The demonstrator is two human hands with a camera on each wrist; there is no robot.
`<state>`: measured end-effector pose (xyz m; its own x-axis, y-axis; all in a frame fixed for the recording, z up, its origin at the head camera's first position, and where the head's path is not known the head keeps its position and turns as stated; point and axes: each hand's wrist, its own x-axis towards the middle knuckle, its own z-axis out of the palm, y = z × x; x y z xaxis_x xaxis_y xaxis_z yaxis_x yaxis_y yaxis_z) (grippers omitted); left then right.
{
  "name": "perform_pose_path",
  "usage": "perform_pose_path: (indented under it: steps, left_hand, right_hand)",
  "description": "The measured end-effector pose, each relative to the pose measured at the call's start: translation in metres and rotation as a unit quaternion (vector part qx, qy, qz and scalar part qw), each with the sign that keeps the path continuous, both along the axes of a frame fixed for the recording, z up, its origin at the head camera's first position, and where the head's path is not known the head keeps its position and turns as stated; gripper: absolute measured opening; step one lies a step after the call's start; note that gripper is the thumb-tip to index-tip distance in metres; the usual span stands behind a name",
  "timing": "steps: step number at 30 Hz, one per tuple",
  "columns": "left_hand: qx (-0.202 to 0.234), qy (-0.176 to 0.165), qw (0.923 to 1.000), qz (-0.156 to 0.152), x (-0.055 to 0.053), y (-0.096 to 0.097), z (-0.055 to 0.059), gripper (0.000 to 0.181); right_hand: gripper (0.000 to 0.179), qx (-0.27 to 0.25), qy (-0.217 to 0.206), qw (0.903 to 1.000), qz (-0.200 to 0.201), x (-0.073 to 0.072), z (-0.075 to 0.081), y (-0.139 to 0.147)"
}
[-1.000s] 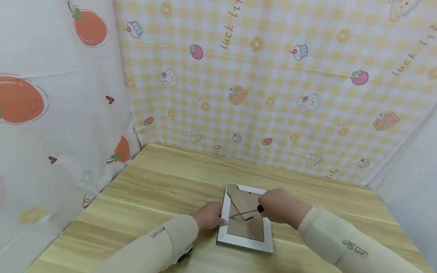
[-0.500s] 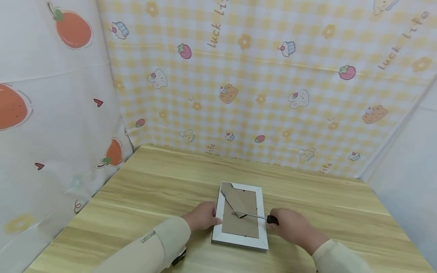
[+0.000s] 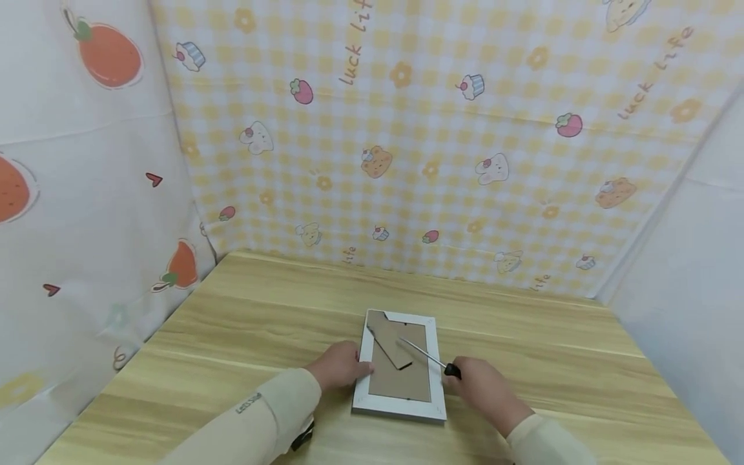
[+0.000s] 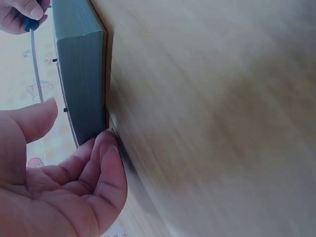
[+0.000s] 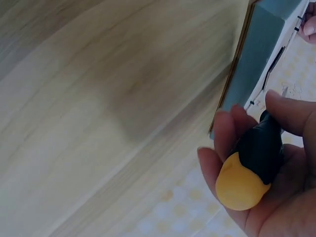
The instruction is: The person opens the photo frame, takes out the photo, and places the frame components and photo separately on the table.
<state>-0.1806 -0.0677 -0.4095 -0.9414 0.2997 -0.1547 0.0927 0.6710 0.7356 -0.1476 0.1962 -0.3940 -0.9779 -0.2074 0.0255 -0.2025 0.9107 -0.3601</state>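
A picture frame (image 3: 398, 408) lies face down on the table, its white border around a brown backing board (image 3: 395, 386). A brown easel stand (image 3: 391, 342) with a dark end lies slantwise over the board. My left hand (image 3: 339, 367) holds the frame's left side, thumb over the top and fingers curled at its edge. My right hand (image 3: 484, 392), off the frame's right side, grips a screwdriver (image 3: 427, 354). In the right wrist view, the screwdriver's handle (image 5: 247, 173) is black and yellow. Its shaft slants over the board, and the tip appears just above the stand.
Small black tabs (image 4: 65, 109) stick out along the frame's back. The wood-grain table (image 3: 279, 303) ends at a yellow checked cloth (image 3: 407, 194) behind. White cloth with fruit prints (image 3: 104, 181) hangs at the left, and a pale wall (image 3: 686, 258) stands at the right.
My right hand has drawn back to the right off the frame. The screwdriver's tip has come away from the frame's left side toward the upper middle. My left hand keeps its hold.
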Motion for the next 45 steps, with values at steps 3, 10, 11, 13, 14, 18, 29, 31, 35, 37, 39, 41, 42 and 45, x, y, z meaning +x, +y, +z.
perform_pose_path:
  steps: [3,10,11,13,14,18,29,31,35,37,39,41,42,45]
  left_hand:
    - [-0.013,0.002,0.9999,0.010,-0.002,0.002,-0.001,0.025]
    - [-0.061,0.031,0.9974,0.023,-0.005,0.009,0.001,0.021]
    - [-0.069,0.036,0.9967,0.024,-0.005,0.009,0.001,0.022]
    - [-0.081,0.039,0.9956,0.027,-0.004,0.010,0.002,0.024]
    - [-0.085,0.040,0.9952,0.027,-0.004,0.011,0.003,0.025]
    - [-0.097,0.041,0.9941,0.025,-0.003,0.012,0.004,0.028]
    - [-0.121,0.055,0.9910,0.013,-0.001,0.016,0.003,0.032]
    - [-0.127,0.058,0.9901,0.013,0.000,0.016,0.005,0.033]
    - [-0.135,0.069,0.9884,0.011,0.000,0.017,0.008,0.036]
    - [-0.135,0.074,0.9880,0.010,0.000,0.017,0.009,0.038]
    - [-0.122,0.073,0.9897,0.012,0.001,0.016,0.010,0.038]
    - [-0.109,0.075,0.9911,0.016,0.001,0.016,0.010,0.038]
    - [-0.102,0.074,0.9918,0.018,0.002,0.016,0.010,0.037]
    - [-0.092,0.079,0.9924,0.019,0.005,0.017,0.010,0.038]
  right_hand:
    - [0.031,0.000,-0.003,0.9999,-0.011,-0.002,-0.003,-0.008]
    - [0.032,0.014,-0.015,0.9992,-0.034,-0.007,-0.011,-0.020]
    - [0.033,0.020,-0.014,0.9991,-0.035,-0.008,-0.012,-0.022]
    - [0.032,0.026,-0.017,0.9988,-0.039,-0.008,-0.012,-0.024]
    - [0.032,0.031,-0.015,0.9987,-0.038,-0.008,-0.011,-0.026]
    - [0.030,0.041,-0.017,0.9982,-0.040,-0.008,-0.009,-0.029]
    - [0.028,0.068,-0.012,0.9960,-0.056,-0.005,-0.008,-0.035]
    - [0.028,0.077,-0.013,0.9953,-0.057,-0.005,-0.008,-0.035]
    - [0.028,0.092,-0.008,0.9943,-0.054,-0.005,-0.008,-0.037]
    - [0.028,0.096,-0.006,0.9940,-0.052,-0.006,-0.007,-0.038]
    - [0.029,0.098,-0.010,0.9938,-0.051,-0.005,-0.006,-0.039]
    - [0.029,0.098,-0.019,0.9935,-0.054,-0.005,-0.004,-0.039]
    - [0.029,0.098,-0.025,0.9933,-0.056,-0.005,-0.003,-0.040]
    - [0.029,0.108,-0.025,0.9921,-0.060,-0.006,-0.001,-0.039]
